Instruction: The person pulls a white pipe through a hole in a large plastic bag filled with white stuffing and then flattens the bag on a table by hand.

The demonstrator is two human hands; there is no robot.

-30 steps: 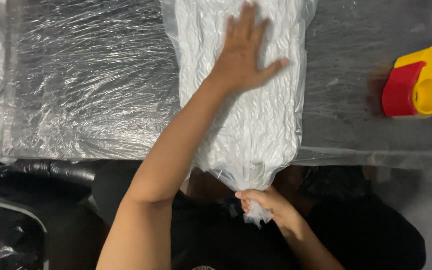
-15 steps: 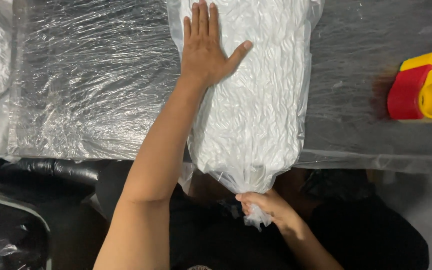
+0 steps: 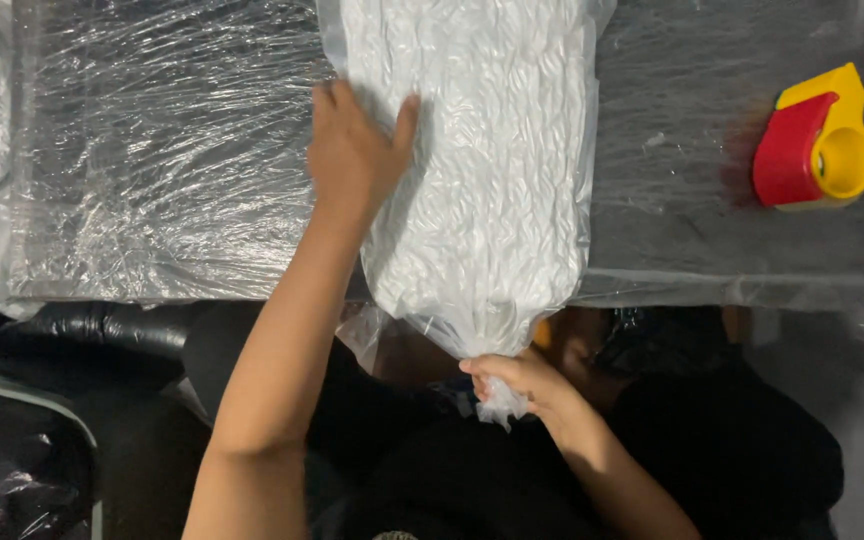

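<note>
Plastic film (image 3: 152, 150) covers the table (image 3: 692, 240). The left hand (image 3: 352, 150) lies flat, fingers spread, on the left edge of the bag (image 3: 492, 170), a clear sack packed with white material, lying lengthwise mid-table with its near end overhanging the edge. The right hand (image 3: 517, 380) is clenched around the bag's gathered neck below that edge. A red-and-yellow tape dispenser (image 3: 817, 140) stands well apart at right.
</note>
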